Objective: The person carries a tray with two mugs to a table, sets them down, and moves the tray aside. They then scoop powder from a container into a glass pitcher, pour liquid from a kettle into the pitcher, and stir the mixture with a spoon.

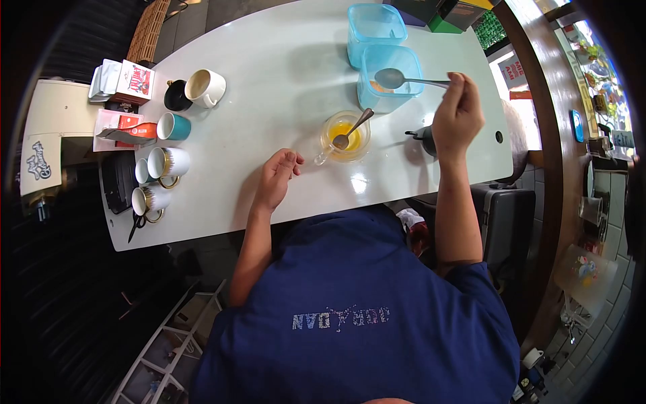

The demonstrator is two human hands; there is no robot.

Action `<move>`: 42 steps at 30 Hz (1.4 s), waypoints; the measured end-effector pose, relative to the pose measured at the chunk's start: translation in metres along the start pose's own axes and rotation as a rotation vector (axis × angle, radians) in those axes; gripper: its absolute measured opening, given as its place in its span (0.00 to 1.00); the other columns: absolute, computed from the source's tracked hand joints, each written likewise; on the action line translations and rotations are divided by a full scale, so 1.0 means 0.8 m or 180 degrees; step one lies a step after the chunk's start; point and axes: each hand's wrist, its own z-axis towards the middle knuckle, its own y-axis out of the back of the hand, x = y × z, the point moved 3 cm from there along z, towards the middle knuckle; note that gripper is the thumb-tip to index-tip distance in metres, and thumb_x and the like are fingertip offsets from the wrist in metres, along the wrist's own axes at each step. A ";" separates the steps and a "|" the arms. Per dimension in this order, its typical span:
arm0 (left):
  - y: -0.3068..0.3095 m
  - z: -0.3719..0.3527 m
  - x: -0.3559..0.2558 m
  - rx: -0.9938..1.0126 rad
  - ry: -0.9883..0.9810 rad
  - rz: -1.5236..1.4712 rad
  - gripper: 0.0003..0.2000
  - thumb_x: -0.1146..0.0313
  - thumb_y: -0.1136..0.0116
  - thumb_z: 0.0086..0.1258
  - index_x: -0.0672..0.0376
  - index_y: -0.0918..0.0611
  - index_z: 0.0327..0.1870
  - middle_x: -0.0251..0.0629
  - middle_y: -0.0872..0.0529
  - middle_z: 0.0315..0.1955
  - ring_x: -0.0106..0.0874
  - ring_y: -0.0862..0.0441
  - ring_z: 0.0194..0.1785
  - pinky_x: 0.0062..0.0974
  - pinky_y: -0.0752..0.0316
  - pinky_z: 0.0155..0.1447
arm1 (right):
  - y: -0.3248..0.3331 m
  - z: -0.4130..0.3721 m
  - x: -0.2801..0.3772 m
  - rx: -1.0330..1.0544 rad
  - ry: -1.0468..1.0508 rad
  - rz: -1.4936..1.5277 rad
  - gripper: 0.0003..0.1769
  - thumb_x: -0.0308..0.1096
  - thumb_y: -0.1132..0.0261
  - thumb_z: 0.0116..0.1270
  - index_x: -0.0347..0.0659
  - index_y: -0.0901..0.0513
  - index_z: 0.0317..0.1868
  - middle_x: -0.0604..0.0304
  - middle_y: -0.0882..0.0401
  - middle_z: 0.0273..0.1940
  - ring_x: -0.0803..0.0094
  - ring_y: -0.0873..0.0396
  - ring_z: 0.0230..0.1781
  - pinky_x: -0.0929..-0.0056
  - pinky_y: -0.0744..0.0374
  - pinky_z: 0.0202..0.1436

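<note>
We work at a white table (282,74), seen from above.

1. Right hand (457,120): we grasp the end of the handle of a metal spoon (404,80) with pinched fingertips. The spoon lies nearly level, and its bowl sits over the open top of the near blue container (377,97). We cannot tell whether the bowl carries anything.
2. Left hand (276,178): released, with nothing in it. It rests on the table with the fingers loosely curled, near the glass cup (330,140) but apart from it.
3. Glass cup: it stands between our two hands, just in front of the near blue container. It holds a yellow liquid. A second spoon (353,128) stands in it, bowl down, with the handle leaning up and to the right.
4. Far blue container (375,27): it stands directly behind the near one, and the two appear to touch.
5. Black pot (422,138): it stands right of the glass cup, partly hidden by our right wrist.

At the left end of the table we note a group of cups:
- a white mug (207,87) just beside a black cup (177,96);
- a teal mug (175,126);
- three white mugs with gold handles (168,162), close together.

Printed boxes (133,81) lie at the table's left edge.
</note>
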 end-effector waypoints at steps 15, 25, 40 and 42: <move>-0.010 -0.006 -0.001 -0.0145 0.0109 0.0155 0.17 0.57 0.57 0.77 0.61 0.21 0.38 0.30 0.21 0.32 0.19 0.27 0.34 0.18 0.34 0.39 | -0.012 -0.001 -0.011 0.1153 -0.0419 -0.0246 0.15 0.38 0.33 0.65 0.35 0.18 0.44 0.66 0.28 0.20 0.83 0.34 0.20 0.82 0.33 0.26; -0.020 0.008 -0.019 -0.0463 -0.0018 0.0149 0.14 0.59 0.53 0.76 0.60 0.21 0.37 0.29 0.21 0.30 0.18 0.28 0.33 0.17 0.35 0.38 | 0.136 -0.035 -0.081 0.0650 -0.1272 -0.0789 0.17 0.42 0.35 0.66 0.36 0.18 0.46 0.62 0.22 0.25 0.80 0.29 0.23 0.79 0.29 0.29; -0.092 0.098 -0.125 0.0176 -0.1268 0.2562 0.12 0.65 0.35 0.62 0.55 0.15 0.45 0.32 0.22 0.37 0.29 0.25 0.45 0.27 0.29 0.49 | 0.137 -0.137 -0.107 0.1943 -0.3616 0.1272 0.19 0.49 0.49 0.75 0.39 0.27 0.38 0.73 0.40 0.20 0.86 0.44 0.18 0.83 0.44 0.21; -0.097 0.104 -0.125 0.0288 -0.1149 0.2541 0.12 0.62 0.34 0.61 0.54 0.14 0.44 0.33 0.23 0.36 0.30 0.26 0.46 0.29 0.29 0.50 | 0.133 -0.148 -0.114 0.1788 -0.3560 0.1493 0.18 0.48 0.50 0.75 0.40 0.28 0.37 0.73 0.41 0.20 0.86 0.45 0.18 0.83 0.44 0.21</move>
